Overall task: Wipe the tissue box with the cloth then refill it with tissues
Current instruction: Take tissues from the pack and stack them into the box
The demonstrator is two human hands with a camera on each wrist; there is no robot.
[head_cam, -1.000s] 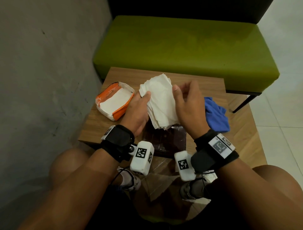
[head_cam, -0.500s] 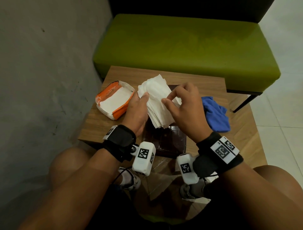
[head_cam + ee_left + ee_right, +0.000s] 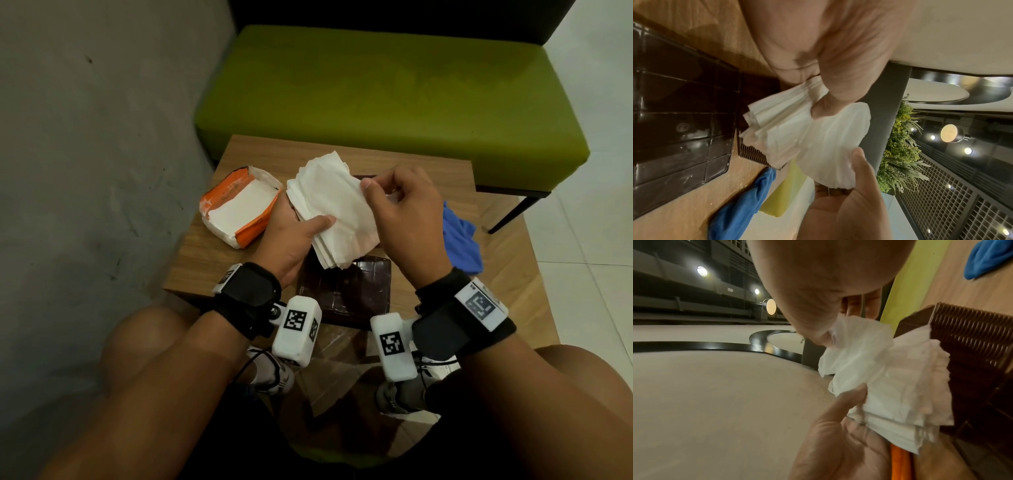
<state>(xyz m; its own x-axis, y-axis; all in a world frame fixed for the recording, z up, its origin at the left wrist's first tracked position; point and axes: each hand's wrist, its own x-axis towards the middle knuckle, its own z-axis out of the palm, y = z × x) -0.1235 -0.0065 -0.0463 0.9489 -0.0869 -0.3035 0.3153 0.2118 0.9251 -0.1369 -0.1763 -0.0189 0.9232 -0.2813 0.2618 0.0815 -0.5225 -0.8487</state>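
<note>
My left hand [image 3: 301, 229] grips a stack of white tissues [image 3: 334, 212] from the left, thumb on top, held above the table. My right hand [image 3: 394, 202] pinches the top tissue at its right edge between thumb and forefinger. In the left wrist view the tissues [image 3: 797, 129] fan out under my thumb. The right wrist view shows the tissues [image 3: 890, 386] in front of the dark brown woven tissue box [image 3: 972, 353]. A dark brown lid [image 3: 346, 287] lies flat below the stack. The blue cloth [image 3: 460, 240] lies at the right, behind my right hand.
An open orange-and-white tissue pack [image 3: 239, 209] lies at the table's left. The small wooden table [image 3: 205, 253] stands against a grey wall [image 3: 85, 171], with a green bench [image 3: 394, 92] behind it. My knees are below the table's near edge.
My right hand moved left across the stack and took the top tissue's edge in a pinch. The left hand's thumb slid farther onto the stack. The stack tilted slightly.
</note>
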